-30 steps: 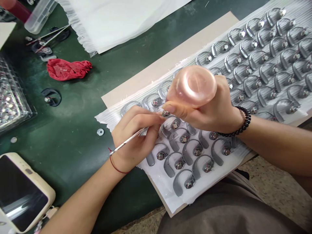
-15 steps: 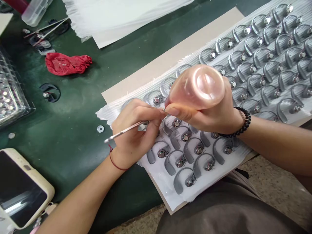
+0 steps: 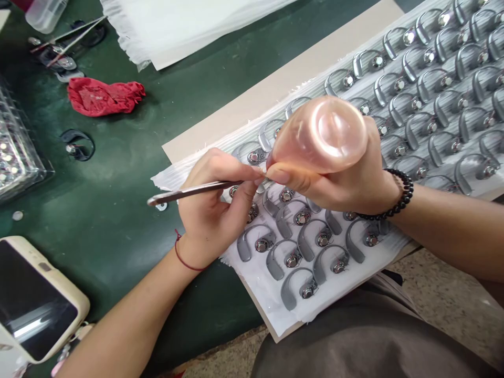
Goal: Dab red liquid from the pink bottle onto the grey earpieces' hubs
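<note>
My left hand (image 3: 218, 205) is closed on a pair of tweezers (image 3: 185, 192), whose rear end sticks out to the left past my knuckles. A translucent pinkish squeeze bottle (image 3: 315, 134) is gripped in my right hand (image 3: 338, 189), its base tilted up toward me. The bottle's nozzle end meets the left fingertips; what lies between them is too small to make out. Beneath both hands, rows of grey ear-hook shells (image 3: 293, 289), each with a small round metal speaker, lie on white foam sheeting (image 3: 271, 310).
A red cloth bundle (image 3: 104, 97), another pair of tweezers (image 3: 76, 39) and a dark ear-hook piece (image 3: 79, 145) lie on the green table at left. A clear tray of small metal parts (image 3: 19, 152) stands at the left edge, with a phone (image 3: 37, 299) below. More white sheeting (image 3: 185, 31) lies behind.
The tweezers have rolled in my left fingers, showing a broader side, and their rear end sits higher and further left. Both hands stay together; the bottle has barely shifted.
</note>
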Available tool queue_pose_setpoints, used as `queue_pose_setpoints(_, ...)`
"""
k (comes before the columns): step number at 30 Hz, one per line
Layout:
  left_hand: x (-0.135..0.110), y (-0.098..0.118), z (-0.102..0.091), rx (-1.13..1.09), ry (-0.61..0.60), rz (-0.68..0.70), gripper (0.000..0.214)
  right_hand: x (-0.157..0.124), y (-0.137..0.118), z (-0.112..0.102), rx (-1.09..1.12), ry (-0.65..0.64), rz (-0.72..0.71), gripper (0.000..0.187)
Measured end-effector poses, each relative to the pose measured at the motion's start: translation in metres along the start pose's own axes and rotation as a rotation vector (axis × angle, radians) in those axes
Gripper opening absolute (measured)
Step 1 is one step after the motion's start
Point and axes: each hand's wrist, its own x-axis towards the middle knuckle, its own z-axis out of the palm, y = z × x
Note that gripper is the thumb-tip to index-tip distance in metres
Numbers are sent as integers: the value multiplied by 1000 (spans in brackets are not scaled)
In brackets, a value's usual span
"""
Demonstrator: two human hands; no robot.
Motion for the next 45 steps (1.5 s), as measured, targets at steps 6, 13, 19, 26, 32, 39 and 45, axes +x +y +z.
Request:
queue_pose_setpoints(6, 1, 1, -1, 17, -10, 1, 12, -1, 2, 0, -85, 9, -44, 36)
queue_pose_setpoints(13, 0, 2, -3, 9, -37, -11, 16, 3, 4, -2, -50, 6, -91, 33)
queue_pose_setpoints(19, 0, 1, -3, 20, -30, -13, 16, 2, 5, -2, -45, 0, -91, 30)
queue_pose_setpoints(26, 2, 0, 0, 18, -3, 37, 14, -6, 7, -2, -266, 29, -283, 27)
queue_pose_setpoints(32, 4, 2, 0, 3, -13, 37, 12, -7, 4, -4, -405, 8, -462, 14)
queue_pose_setpoints(39, 2, 0, 1, -4, 21, 54, 17, -1, 12, 0, -139, 56, -340, 24)
queue_pose_setpoints(45, -5, -2, -1, -17, -27, -48, 14, 17, 5, -4, 340, 397, -262, 32)
